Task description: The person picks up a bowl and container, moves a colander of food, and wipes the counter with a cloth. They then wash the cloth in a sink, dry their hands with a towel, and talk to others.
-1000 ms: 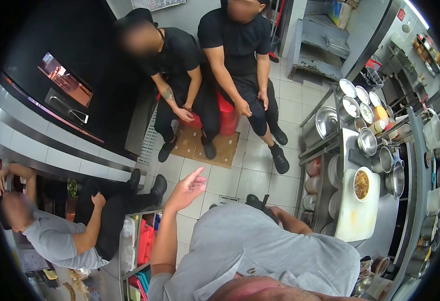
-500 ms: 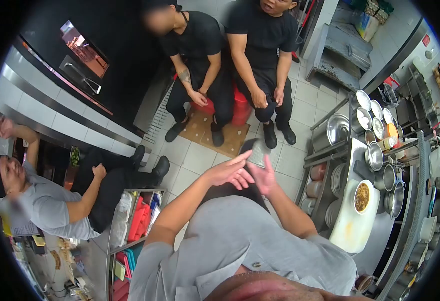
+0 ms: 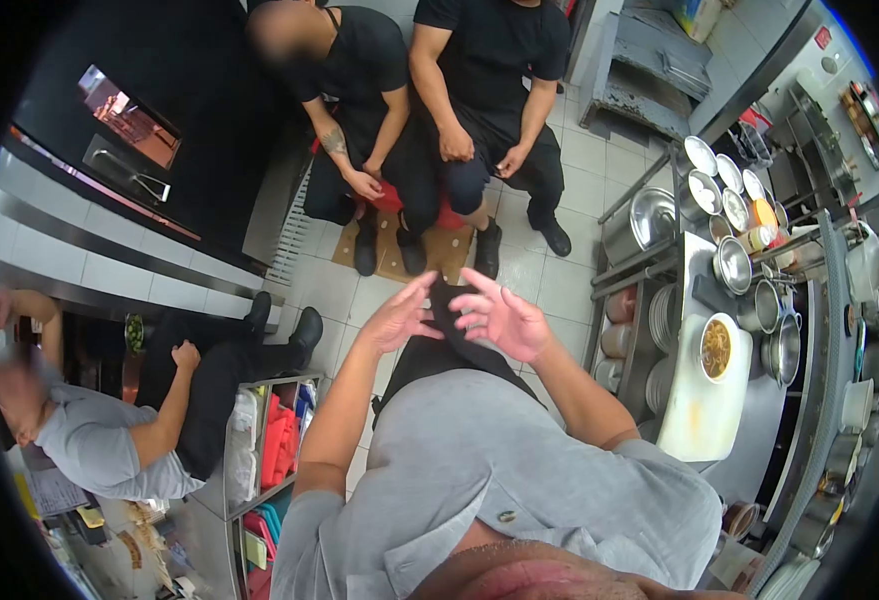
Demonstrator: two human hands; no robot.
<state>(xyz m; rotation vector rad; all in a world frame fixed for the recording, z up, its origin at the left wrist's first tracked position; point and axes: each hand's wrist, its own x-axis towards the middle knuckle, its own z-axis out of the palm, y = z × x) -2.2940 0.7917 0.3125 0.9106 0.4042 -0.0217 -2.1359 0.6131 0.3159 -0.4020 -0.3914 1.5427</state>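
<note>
My left hand (image 3: 397, 320) is held up in front of my belly with its fingers apart and nothing in it. Facing it from the other side, my right hand (image 3: 507, 318) is open too, fingers spread and palm turned inward. A small gap separates the two hands. Below and between them show my dark trousers (image 3: 429, 352). My grey shirt (image 3: 459, 420) fills the lower middle of the view. Neither hand touches any object.
Two people in black sit ahead on red stools (image 3: 389, 197) over a cardboard sheet (image 3: 344, 245). A person in grey (image 3: 109, 430) sits at left beside a shelf (image 3: 284, 480). At right, a counter carries a white cutting board (image 3: 704, 420), a bowl of food (image 3: 716, 350) and metal bowls (image 3: 732, 265).
My hands, close together before, have moved apart, the left going left. My view has shifted somewhat. The seated person at centre right has moved their legs, and the person at left has turned their head.
</note>
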